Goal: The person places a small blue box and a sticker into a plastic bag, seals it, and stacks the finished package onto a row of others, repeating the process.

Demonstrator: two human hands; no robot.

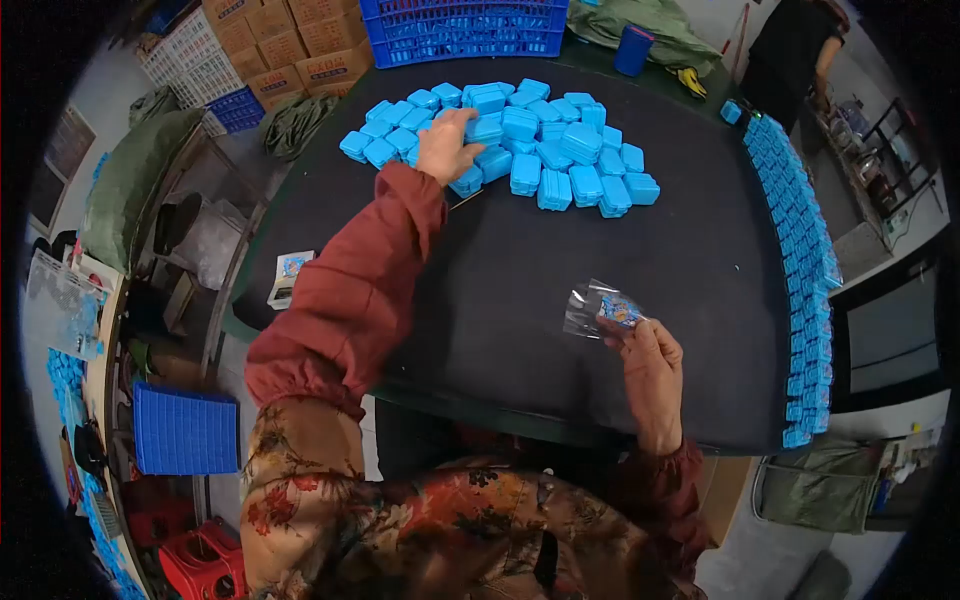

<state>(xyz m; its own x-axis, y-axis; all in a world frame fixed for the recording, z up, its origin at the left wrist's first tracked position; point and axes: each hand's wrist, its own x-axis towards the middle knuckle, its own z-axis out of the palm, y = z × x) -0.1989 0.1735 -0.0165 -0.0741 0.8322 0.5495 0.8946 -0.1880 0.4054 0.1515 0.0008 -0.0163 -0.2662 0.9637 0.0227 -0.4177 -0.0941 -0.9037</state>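
Head view: printed stack (291, 278) lay left of left hand (445, 148), which was bent over piled blue cases (525, 174); can't tell if gripping. Right hand (655, 375) pinched clear packet (605, 311) by one end, likely keeping the other free.
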